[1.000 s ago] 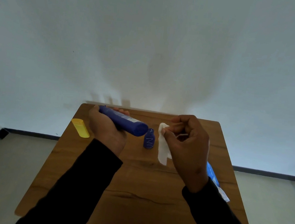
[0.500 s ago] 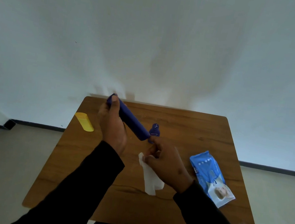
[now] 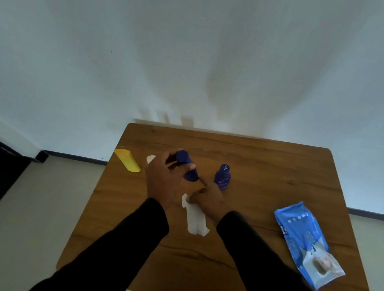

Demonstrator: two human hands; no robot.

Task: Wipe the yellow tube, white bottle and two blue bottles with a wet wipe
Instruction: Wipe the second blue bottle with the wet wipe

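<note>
My left hand [image 3: 161, 182] grips a long dark blue bottle [image 3: 185, 165], tilted with its lower end toward the table. My right hand [image 3: 206, 198] pinches the top of a white wet wipe [image 3: 196, 217], which trails toward me across the wooden table [image 3: 267, 168]. A small blue bottle [image 3: 222, 176] stands upright just right of the hands. The yellow tube [image 3: 127, 160] lies at the table's left edge. A whitish object [image 3: 150, 158], mostly hidden behind my left hand, lies between the tube and that hand.
A blue pack of wet wipes [image 3: 304, 242] lies on the right side of the table. The table's far edge meets a white wall. Pale floor shows on both sides, and something dark stands at the far left.
The right hand came down from mid-air and laid the wipe on the table. The left hand tilted the long blue bottle steeper and lower. The view shifted, bringing the wipes pack into sight.
</note>
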